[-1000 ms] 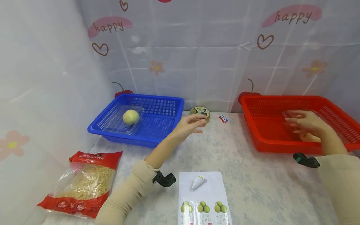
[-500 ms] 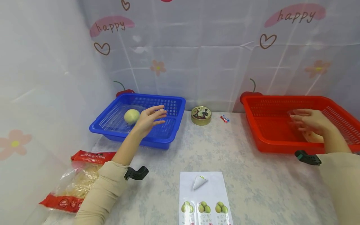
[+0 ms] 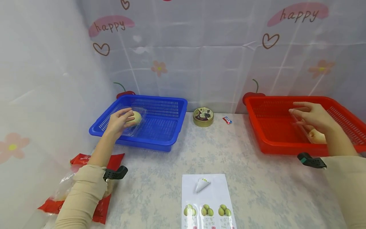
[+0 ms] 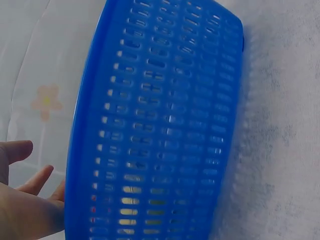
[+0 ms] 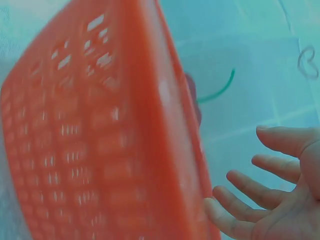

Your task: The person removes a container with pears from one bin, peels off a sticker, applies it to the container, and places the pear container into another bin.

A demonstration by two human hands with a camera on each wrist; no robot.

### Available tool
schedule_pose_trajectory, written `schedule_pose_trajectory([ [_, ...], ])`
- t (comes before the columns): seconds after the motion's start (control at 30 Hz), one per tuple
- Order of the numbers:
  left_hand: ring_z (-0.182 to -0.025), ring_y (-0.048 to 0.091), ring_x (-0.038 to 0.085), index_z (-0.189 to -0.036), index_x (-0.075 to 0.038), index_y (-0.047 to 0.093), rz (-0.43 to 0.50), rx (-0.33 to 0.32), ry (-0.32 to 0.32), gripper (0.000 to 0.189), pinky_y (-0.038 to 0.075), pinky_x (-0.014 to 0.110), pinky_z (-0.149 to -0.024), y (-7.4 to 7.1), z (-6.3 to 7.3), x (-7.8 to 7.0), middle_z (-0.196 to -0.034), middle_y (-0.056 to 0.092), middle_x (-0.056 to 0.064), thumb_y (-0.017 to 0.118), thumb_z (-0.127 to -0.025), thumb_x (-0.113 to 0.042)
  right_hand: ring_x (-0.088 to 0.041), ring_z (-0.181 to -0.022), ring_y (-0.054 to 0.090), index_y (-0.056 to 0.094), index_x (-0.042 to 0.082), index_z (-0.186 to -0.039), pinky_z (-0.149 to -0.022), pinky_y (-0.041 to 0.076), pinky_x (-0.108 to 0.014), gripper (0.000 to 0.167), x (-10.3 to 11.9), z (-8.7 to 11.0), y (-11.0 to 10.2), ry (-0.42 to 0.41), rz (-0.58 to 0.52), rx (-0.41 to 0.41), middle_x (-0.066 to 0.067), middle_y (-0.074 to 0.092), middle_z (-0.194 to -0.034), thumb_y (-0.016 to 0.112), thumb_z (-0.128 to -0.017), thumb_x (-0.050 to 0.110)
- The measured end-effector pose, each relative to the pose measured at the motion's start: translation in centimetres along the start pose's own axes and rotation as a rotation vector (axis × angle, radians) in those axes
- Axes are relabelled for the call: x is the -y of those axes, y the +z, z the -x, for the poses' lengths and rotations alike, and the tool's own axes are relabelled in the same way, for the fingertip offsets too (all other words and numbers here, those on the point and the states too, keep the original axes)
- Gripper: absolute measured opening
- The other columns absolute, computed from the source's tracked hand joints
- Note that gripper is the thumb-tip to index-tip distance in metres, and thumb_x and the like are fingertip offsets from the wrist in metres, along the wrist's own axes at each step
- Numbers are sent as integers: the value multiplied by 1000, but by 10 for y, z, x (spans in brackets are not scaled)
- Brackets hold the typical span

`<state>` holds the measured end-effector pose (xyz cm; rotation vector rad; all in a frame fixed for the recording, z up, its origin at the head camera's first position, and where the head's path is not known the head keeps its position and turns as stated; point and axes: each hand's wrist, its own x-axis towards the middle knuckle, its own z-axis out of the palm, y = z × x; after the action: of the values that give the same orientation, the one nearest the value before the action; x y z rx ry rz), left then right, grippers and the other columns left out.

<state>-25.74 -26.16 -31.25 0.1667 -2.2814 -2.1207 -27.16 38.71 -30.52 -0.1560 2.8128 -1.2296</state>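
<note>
In the head view my left hand (image 3: pixel 119 122) hovers at the left side of the blue basket (image 3: pixel 178 127), in front of a pale round yellowish thing (image 3: pixel 137 118) in a clear plastic tray (image 3: pixel 143 112). Its fingers are loosely bent with nothing visibly between them. Over the red basket (image 3: pixel 266 143) my right hand (image 3: pixel 314 117) is held with spread fingers, as the right wrist view also shows. Beneath it lies a pale brownish thing (image 3: pixel 317 137) beside clear plastic, partly hidden by the hand.
A round gold tin (image 3: pixel 203 117) and a small red-and-blue wrapped piece (image 3: pixel 227 120) stand between the baskets. A printed sheet with a white cone (image 3: pixel 202 185) lies in front. The red pasta bag (image 3: pixel 101 206) is partly under my left forearm.
My left hand has moved left from near the tin, across the blue basket, to the pale round thing. My right hand has lifted slightly above the red basket.
</note>
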Motion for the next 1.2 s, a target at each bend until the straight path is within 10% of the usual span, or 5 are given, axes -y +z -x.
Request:
schedule_pose_trajectory([
  [0.2,-115,51,21,-145,-2,31,-48,-41,-15,60,39,40,-102,-18,3,2,-122,49,6,54,-96,-29,8,-75,59,24,-1,-146,-68,53,-18,72,33,-3,16,-28,14,22,-33,37,-136,48,-95,44],
  [0.4,-96,56,9,-145,0,29,-38,-95,-17,62,45,33,-95,-36,3,3,-106,49,-4,54,-96,-28,11,-77,55,32,1,-144,-68,47,-11,63,68,-11,41,-132,11,-8,-29,44,-134,51,-96,37],
  [0.7,-91,52,6,-146,2,24,-83,-123,-17,65,50,23,-86,-54,0,1,-112,48,0,53,-96,-28,-40,-106,57,39,3,-141,-79,54,-32,55,120,-28,83,-275,-16,14,-26,50,-131,54,-95,30],
  [0.83,-90,52,5,-146,4,24,-94,-127,-15,65,51,22,-85,-60,-1,-1,-114,45,1,52,-96,-27,-40,-116,52,40,4,-141,-92,46,-52,52,138,-38,100,-315,-36,44,-24,50,-133,54,-95,26],
  [1.2,-87,49,5,-145,5,26,-135,-148,-27,66,52,21,-82,-65,-4,-1,-106,44,-4,55,-94,-27,-39,-118,50,40,2,-140,-92,47,-51,50,172,-67,149,-323,-164,182,-24,48,-135,54,-95,16],
])
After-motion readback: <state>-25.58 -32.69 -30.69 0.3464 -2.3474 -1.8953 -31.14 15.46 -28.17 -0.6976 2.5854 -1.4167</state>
